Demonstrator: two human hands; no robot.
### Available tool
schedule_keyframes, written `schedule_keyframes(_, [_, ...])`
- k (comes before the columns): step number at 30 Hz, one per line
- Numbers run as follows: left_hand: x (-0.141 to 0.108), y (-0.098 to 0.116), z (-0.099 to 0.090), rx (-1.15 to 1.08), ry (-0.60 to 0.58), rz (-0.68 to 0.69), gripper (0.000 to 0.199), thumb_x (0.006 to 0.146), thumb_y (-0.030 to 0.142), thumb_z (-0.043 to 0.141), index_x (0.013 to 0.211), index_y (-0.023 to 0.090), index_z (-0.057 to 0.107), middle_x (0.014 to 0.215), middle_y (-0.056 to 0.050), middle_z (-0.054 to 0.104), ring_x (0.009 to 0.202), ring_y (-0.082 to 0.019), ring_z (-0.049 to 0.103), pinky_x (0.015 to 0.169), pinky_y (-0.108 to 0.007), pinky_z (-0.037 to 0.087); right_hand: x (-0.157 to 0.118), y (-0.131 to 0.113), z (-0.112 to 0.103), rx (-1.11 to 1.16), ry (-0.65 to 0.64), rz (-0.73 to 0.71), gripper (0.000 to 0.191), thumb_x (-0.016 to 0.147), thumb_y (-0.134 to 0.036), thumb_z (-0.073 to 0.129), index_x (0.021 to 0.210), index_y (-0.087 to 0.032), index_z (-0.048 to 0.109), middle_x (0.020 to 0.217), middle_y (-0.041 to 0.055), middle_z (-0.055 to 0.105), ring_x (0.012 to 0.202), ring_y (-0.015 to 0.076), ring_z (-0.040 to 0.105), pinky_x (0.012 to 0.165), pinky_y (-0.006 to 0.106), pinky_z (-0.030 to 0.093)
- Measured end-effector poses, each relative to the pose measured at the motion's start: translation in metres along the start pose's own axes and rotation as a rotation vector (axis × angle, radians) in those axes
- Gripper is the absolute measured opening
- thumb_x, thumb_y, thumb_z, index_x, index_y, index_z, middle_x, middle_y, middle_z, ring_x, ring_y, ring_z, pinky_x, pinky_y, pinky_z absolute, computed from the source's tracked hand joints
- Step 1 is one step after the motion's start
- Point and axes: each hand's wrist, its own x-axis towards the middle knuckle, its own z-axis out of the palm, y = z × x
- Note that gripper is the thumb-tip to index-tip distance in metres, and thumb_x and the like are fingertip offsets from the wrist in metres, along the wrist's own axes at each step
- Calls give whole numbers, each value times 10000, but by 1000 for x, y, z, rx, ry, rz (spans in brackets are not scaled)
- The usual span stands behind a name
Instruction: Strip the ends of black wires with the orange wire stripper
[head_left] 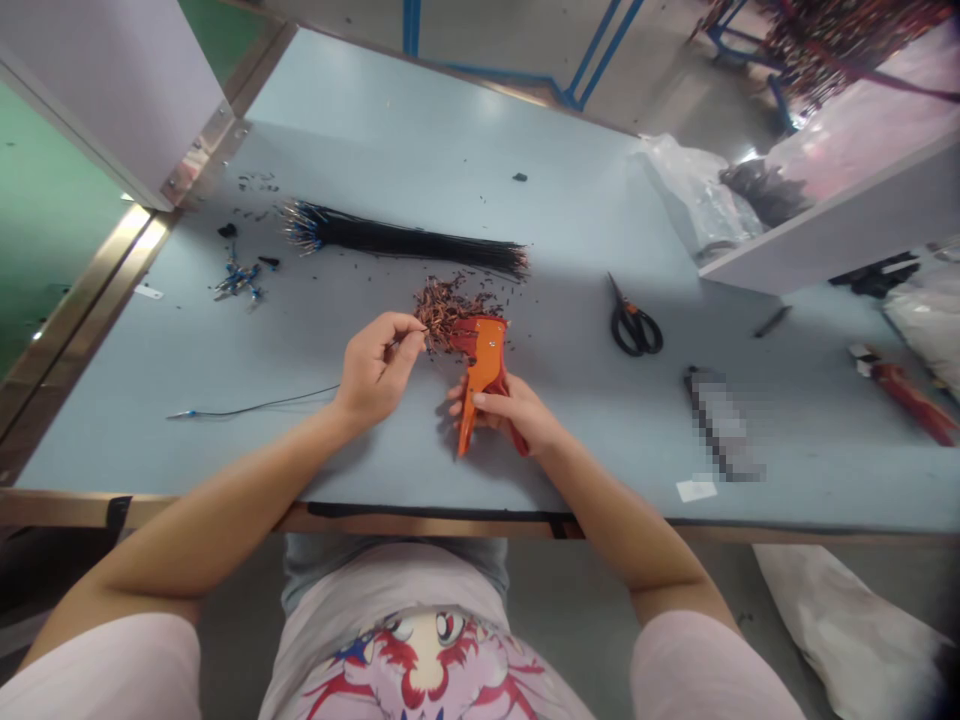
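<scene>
While the right hand is clasping the stripper handles, the left hand is pinching the seemingly light, flexible wire near its end.

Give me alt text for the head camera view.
The left hand pinches a black wire beside an orange and red hand tool held in the right hand, with copper-coloured scraps, a black wire bundle and scissors on a table.

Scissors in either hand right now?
No, the scissors lie on the blue tabletop, away from both hands.
</scene>
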Motion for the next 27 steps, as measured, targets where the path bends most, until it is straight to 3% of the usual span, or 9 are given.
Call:
schedule_keyframes(4, [0, 5, -1, 9, -5, 21, 124, 886, 240, 513, 859, 172, 614, 719, 5, 619, 599, -73, 520, 552, -199, 406, -2, -1, 0, 12, 6, -49, 328, 716, -247, 736, 986, -172, 565, 893, 45, 663, 756, 179, 664, 699, 377, 587])
schedule_keyframes(14, [-2, 10, -3, 125, -12, 333, 79, 826, 162, 582, 865, 189, 645, 773, -19, 653, 735, -122, 592, 680, -253, 484, -19, -5, 14, -56, -165, -62, 362, 724, -269, 744, 1002, -159, 538, 889, 55, 652, 752, 175, 661, 706, 367, 571])
schedule_keyframes(27, [0, 15, -4, 175, 23, 348, 86, 784, 121, 575, 827, 182, 616, 739, -14, 649, 685, -123, 581, 653, -254, 477, -20, -6, 15, -116, -223, -90, 341, 746, -268, 732, 986, -140, 527, 881, 55, 628, 747, 167, 654, 651, 338, 590])
